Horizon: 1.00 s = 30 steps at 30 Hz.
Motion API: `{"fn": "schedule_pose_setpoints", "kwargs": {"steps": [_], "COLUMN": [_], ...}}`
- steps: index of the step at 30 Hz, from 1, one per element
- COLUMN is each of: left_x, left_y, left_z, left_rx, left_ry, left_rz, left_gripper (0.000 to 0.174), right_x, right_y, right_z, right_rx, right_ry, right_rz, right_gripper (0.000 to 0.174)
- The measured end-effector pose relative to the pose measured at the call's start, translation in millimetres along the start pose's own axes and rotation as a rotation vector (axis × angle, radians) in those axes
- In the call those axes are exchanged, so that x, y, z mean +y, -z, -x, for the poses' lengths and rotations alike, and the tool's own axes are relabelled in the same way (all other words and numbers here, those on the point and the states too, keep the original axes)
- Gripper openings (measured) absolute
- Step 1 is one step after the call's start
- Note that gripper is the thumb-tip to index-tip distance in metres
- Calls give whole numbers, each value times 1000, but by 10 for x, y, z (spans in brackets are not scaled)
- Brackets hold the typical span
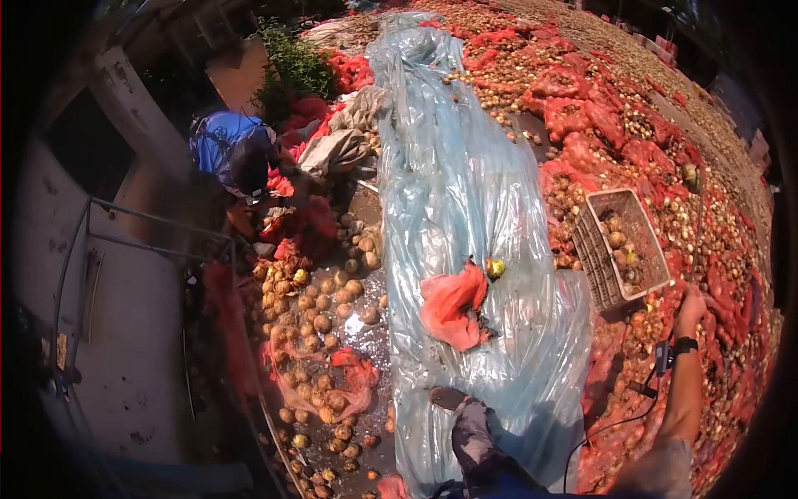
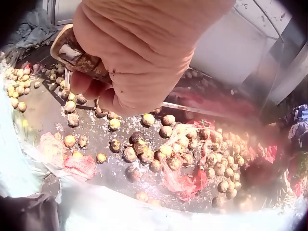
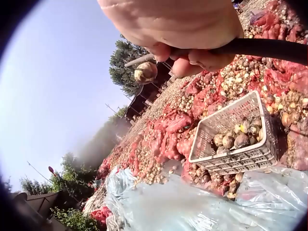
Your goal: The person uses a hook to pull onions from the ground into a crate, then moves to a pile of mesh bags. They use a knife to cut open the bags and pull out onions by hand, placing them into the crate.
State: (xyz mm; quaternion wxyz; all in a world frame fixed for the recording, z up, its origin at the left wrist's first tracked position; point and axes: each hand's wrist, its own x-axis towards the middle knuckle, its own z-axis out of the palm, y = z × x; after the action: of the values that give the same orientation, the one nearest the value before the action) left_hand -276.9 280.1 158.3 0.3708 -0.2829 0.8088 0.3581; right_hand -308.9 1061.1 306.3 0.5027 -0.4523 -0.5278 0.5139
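In the head view my right hand [image 1: 690,309] is out at the right, beyond a plastic crate [image 1: 600,254] partly filled with onions. The right wrist view shows its fingers curled round a thin rod [image 3: 140,60] with a black handle [image 3: 269,47]. An onion [image 3: 146,73] sits at the rod's far end. My left hand [image 2: 137,53] appears only in the left wrist view, gripping a worn brown object [image 2: 86,62] with a pale rim; its kind cannot be told. Below that hand, loose onions [image 2: 147,155] and red netting [image 2: 185,180] lie on wet ground.
Pale blue plastic sheeting [image 1: 465,191] runs ahead underfoot, with a red net bag [image 1: 455,308] on it. Heaped onions and red net bags [image 1: 573,104] cover the right side. Another person [image 1: 229,150] in blue bends at the left, near a metal frame [image 1: 158,224].
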Motion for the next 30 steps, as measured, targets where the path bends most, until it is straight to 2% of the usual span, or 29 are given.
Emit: {"fn": "schedule_pose_setpoints", "kwargs": {"steps": [2, 5, 7, 10, 11, 12, 14, 15, 17, 18, 20, 21, 23, 25, 27, 28, 30], "left_x": [17, 36, 36, 42, 24, -2, -10, 2, -11, -6, -4, -21, -50, -91, -140, -163, -224], "left_y": [-7, -20, -30, -107, -80, -50, 36, 69, 107, 120, 144, 176, 193, 203, 221, 251, 287], "left_z": [-10, -19, -41, -101, -136, -172, -221, -273, -344, -378, -439, -461, -514, -547, -585, -596, -605], "left_rx": [-1, -3, -4, -20, -4, 2, 2, 13, 28, 35, 42, 43, 54, 62, 63, 62, 69], "left_ry": [4, 10, 8, -4, 0, 0, 7, 5, 22, 32, 51, 59, 79, 104, 127, 137, 154], "left_rz": [-6, -21, -34, -74, -80, -102, -159, -176, -196, -205, -225, -239, -246, -253, -268, -281, -294], "left_gripper": [28, 28, 28, 28, 28, 28, 28, 28, 29, 29, 29, 29, 29, 29, 29, 29, 29], "right_x": [56, 476, 620, 804, 565, 440, 194, 386, 438, 403, 170, 36, 568, 1150, 2043, 2069, 2127], "right_y": [-44, 33, 18, 179, 121, 50, 76, 193, 128, 44, -286, -472, -348, -430, -177, -122, -265], "right_z": [-75, -80, 333, 404, 549, 618, 648, 370, 148, 130, 324, 526, 441, 661, 643, 800, 1153], "right_rx": [-59, -33, 68, -22, -51, 11, -93, -106, 8, 18, -15, -56, -229, -102, -185, -172, 132], "right_ry": [-183, -274, -338, -336, -375, -291, -245, -154, -25, -25, 76, -107, -250, -319, -425, -436, -860], "right_rz": [38, 128, 140, 126, 162, 169, 178, 179, 252, 264, 491, 490, 506, 557, 750, 767, 226], "right_gripper": [6, 8, 8, 6, 8, 9, 6, 8, 16, 16, 33, 47, 52, 42, 21, 21, 8]}}
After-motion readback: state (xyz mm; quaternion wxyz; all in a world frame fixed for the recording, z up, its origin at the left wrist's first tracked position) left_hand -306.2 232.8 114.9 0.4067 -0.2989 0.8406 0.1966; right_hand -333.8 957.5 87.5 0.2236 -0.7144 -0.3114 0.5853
